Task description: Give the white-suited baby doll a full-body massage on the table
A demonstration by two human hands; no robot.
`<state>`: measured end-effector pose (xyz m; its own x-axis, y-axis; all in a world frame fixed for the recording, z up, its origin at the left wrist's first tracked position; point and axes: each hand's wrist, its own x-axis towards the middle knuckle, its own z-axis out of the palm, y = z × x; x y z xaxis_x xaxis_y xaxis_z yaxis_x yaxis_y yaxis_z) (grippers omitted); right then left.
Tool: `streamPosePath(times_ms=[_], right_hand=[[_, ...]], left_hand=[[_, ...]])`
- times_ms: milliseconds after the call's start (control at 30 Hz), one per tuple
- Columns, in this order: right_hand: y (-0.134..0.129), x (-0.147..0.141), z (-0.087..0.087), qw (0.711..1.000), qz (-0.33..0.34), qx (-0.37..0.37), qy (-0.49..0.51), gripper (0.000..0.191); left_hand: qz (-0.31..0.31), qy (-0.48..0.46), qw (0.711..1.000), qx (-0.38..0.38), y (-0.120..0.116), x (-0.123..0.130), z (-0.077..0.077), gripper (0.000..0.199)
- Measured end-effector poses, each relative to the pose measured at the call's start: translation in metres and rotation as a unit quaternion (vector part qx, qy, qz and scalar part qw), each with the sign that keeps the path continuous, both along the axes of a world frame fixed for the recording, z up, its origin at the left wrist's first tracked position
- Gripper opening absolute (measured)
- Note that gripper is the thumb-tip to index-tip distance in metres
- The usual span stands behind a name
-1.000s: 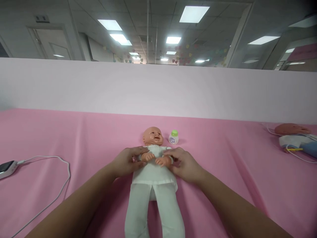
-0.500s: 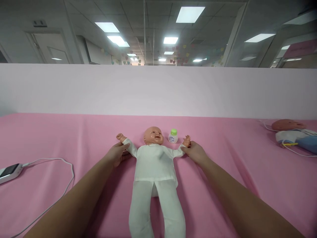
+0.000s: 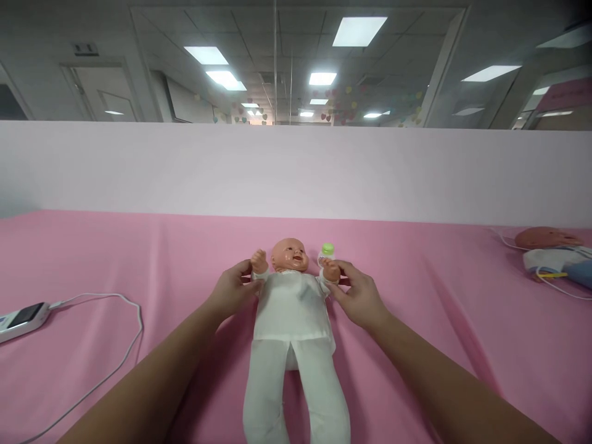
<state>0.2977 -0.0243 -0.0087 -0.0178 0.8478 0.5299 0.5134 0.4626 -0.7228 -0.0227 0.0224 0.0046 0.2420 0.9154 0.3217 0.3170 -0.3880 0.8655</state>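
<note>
Bright, even light falls from ceiling panels (image 3: 359, 29), which glare white. Shadows on the pink tablecloth (image 3: 439, 290) are soft and faint. The view bulges, lines bending and corners darkening towards the edges. The near forearms blur slightly; the centre stays sharp.

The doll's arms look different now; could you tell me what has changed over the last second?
Both hands, left hand and right hand, swung the doll's arms from its chest out sideways, then bent them up beside its head, holding on throughout. The bottle, phone and pink cloth stayed put.
</note>
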Motion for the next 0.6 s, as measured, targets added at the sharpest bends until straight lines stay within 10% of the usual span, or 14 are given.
streamPosePath(times_ms=[367, 600], right_hand=[[-0.0038, -0.0081, -0.0031, 0.941, 0.132, 0.112, -0.29, 0.048], [-0.0048, -0.0083, -0.0011, 0.97, 0.144, 0.064, -0.185, 0.042]], left_hand=[[-0.096, 0.298, 0.936, 0.161, -0.0083, 0.0036, 0.0021, 0.054], [-0.077, 0.231, 0.961, 0.127, -0.0058, 0.0038, 0.0004, 0.049]])
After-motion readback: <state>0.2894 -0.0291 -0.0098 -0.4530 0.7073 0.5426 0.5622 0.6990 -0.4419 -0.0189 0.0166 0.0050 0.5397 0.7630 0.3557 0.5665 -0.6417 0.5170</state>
